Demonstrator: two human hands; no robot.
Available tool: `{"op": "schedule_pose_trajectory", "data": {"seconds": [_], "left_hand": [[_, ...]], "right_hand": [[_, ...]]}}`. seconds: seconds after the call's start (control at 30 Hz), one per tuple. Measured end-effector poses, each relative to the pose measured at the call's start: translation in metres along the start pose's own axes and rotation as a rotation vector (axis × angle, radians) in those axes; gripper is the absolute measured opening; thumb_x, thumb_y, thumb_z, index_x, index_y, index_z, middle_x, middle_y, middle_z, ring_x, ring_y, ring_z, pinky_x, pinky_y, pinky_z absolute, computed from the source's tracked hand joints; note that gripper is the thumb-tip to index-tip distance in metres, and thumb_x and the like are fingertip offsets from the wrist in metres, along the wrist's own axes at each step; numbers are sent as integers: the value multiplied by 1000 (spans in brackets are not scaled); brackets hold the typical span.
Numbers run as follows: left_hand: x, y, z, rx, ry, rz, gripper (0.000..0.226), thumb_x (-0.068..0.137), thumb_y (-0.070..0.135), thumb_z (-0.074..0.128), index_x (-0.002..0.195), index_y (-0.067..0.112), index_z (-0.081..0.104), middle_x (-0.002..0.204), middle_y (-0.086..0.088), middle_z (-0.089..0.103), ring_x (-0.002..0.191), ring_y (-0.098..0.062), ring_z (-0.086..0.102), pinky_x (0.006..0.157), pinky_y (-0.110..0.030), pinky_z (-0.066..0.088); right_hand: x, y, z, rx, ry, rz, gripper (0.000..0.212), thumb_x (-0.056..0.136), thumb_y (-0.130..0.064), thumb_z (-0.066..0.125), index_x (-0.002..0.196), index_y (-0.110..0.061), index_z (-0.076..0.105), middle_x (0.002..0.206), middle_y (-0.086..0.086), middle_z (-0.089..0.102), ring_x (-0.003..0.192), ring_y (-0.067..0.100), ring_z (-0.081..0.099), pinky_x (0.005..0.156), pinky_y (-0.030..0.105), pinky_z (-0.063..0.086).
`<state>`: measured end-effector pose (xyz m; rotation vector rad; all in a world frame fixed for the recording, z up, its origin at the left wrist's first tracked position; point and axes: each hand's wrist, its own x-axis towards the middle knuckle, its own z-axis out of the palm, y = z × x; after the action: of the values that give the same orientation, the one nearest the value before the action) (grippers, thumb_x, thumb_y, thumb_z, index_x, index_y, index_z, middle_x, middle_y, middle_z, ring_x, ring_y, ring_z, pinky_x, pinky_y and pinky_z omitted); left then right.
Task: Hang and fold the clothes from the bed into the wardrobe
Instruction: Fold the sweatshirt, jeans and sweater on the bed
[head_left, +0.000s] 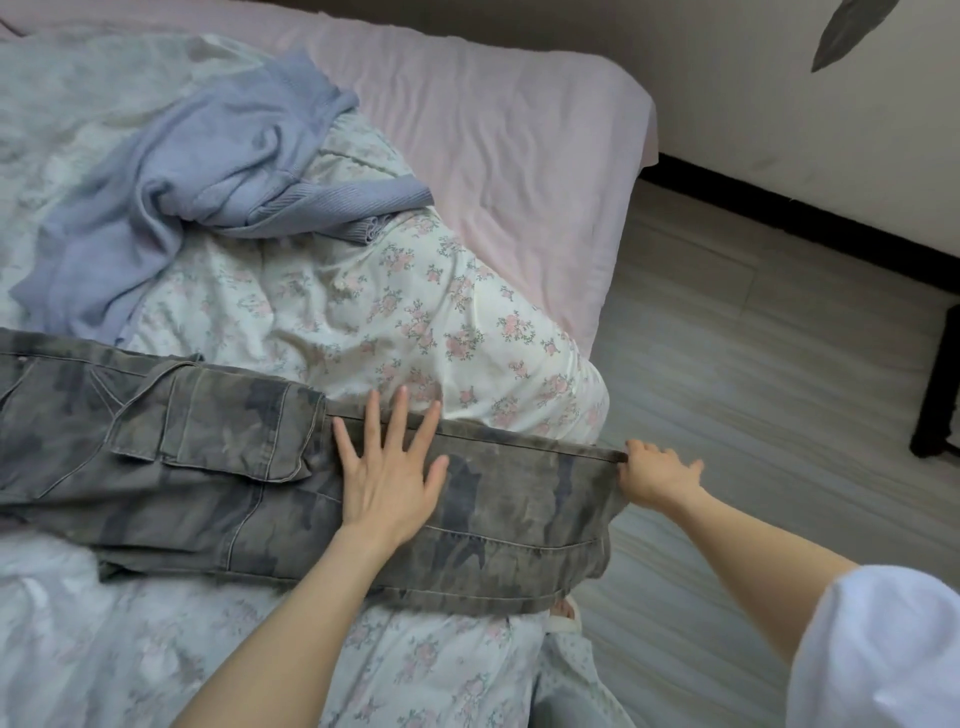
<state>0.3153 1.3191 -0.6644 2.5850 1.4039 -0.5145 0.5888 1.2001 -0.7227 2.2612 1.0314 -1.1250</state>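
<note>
From the head camera I see the camouflage trousers (218, 467) laid flat across the near part of the bed (519, 156), their hem end reaching the bed's right edge and jutting a little over the floor (753, 364). My left hand (389, 478) lies palm down on the trouser leg, fingers straight and spread, pressing the cloth and gripping nothing. My right hand (652, 475) is at the far corner of the hem, its fingers curled and pinching the edge of the fabric, which runs taut between the two hands. A cargo pocket with its flap sits just left of my left hand. Beyond the trousers, a blue sweater (208, 171) lies crumpled on the flowered quilt (415, 312), well apart from both hands. The quilt covers most of the bed, and a pink sheet shows along its far side. A white sleeve (878, 654) covers my right upper arm at the lower right. A dark furniture leg (935, 389) stands on the floor at the right edge.
</note>
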Motion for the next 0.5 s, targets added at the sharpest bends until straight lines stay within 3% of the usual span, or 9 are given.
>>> {"op": "schedule_pose_trajectory", "data": {"seconds": [0.07,0.13,0.27,0.33,0.4,0.5], "left_hand": [[5,4,2,-24,-143,-33,63,94,57,8,145,31,-18,156,-6,-22,140,-31,-28,111,-63,-6],[10,7,-3,-22,-215,-44,64,97,56,14,146,32,-19,154,-5,-27,139,-33,-29,111,-62,-9],[-4,7,4,-24,-79,-2,63,98,52,18,142,32,-22,153,-7,-26,140,-34,-26,111,-61,-7],[-21,7,16,-48,21,31,61,93,53,16,145,32,-9,155,-9,-14,142,-35,-16,110,-63,0],[-37,4,22,-53,-19,45,63,88,52,16,147,33,5,157,-13,3,143,-38,1,109,-63,11],[-55,-6,23,-69,-32,55,61,85,47,30,144,29,32,148,-12,38,135,-39,36,100,-66,30]], "right_hand": [[-4,-8,14,216,97,-79,46,98,-28,29,142,-14,26,147,10,34,133,33,34,109,56,24],[-15,-27,30,496,183,-236,52,98,-28,30,147,-14,20,152,10,27,137,30,30,111,46,28],[-46,-69,57,859,-27,-183,62,102,-33,24,149,-13,-12,158,3,-11,146,18,-6,117,32,4],[-51,-75,66,926,-121,-115,63,102,-35,23,148,-17,-17,158,2,-12,146,21,-5,118,37,5],[-57,-82,64,980,-130,-30,63,102,-36,24,148,-20,-15,159,5,-4,145,26,7,117,42,14],[-76,-107,46,993,30,33,61,102,-31,27,151,-17,-6,158,11,1,145,28,9,115,40,14]]}}
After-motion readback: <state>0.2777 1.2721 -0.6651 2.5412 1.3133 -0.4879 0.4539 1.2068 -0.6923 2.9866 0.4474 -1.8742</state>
